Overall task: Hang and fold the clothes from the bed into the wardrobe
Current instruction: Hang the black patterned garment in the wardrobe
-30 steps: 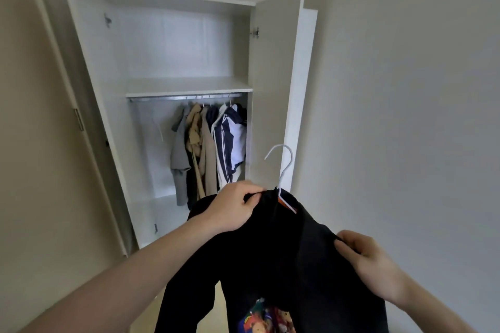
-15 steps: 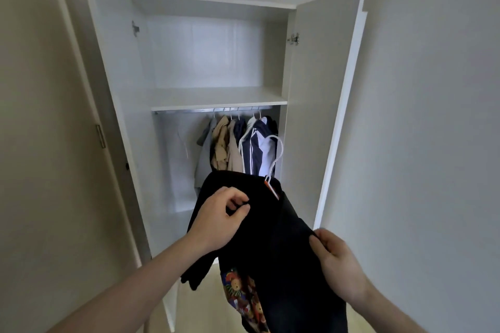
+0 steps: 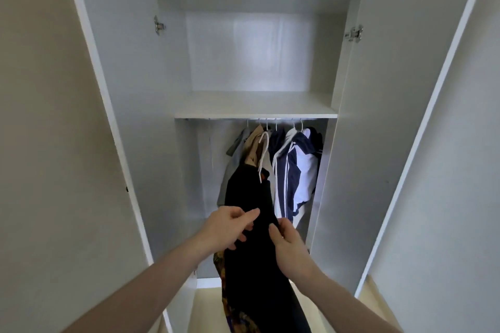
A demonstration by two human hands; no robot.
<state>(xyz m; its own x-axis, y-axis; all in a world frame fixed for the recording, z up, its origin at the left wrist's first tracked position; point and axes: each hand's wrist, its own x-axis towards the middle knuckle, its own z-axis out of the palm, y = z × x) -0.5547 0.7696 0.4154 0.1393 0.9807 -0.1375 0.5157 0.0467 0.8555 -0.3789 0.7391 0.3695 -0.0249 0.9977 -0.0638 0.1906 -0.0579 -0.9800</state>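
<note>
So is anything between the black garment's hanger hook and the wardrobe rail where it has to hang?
Partly. The white hanger hook sits below the rail, in front of the beige garment already hanging there. Bare rail shows to the left of the hung clothes. Both doors are open. The left hand and right hand hold the black garment.

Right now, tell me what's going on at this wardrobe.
A person stands at the open wardrobe, holding a black garment on a white hanger up toward the rail. The left hand and the right hand both grip the dark fabric partway down. The hook is below the rail, not yet on it. Several clothes already hang there, among them a navy-and-white striped jacket. The shelf above looks bare.
</note>
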